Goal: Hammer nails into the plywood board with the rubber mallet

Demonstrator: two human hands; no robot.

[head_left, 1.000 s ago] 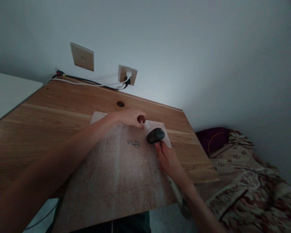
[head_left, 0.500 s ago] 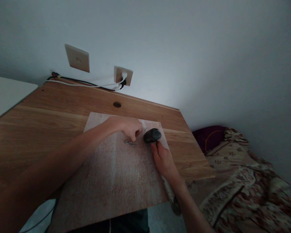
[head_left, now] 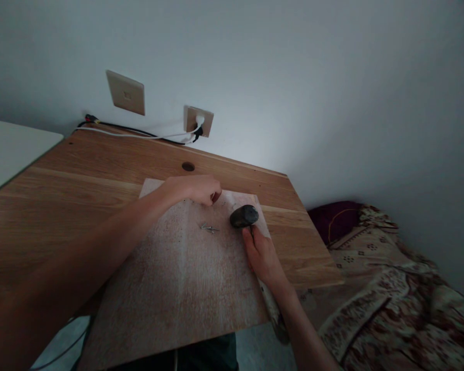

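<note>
A pale board [head_left: 185, 288] lies on the wooden desk [head_left: 62, 185] and sticks out over its near edge. A few small metal nails [head_left: 209, 228] lie on the board's far part. My left hand [head_left: 201, 188] hovers just beyond them near the board's far edge, fingertips pinched together; what they hold is too small to make out. My right hand [head_left: 261, 252] rests on the board's right side, closed round the short handle of a dark round-headed tool [head_left: 244, 216], whose head sits on the board right of the nails.
A round cable hole [head_left: 187, 166] is in the desk behind the board. On the wall are a blank plate [head_left: 126, 93] and a socket [head_left: 198, 121] with white and black cables. A patterned bedcover [head_left: 386, 288] lies to the right, and a white surface [head_left: 11, 147] to the left.
My left hand dropped onto the nails half a second ago, then pulled back up toward the board's far edge with fingers pinched. The right hand and the tool have barely moved.
</note>
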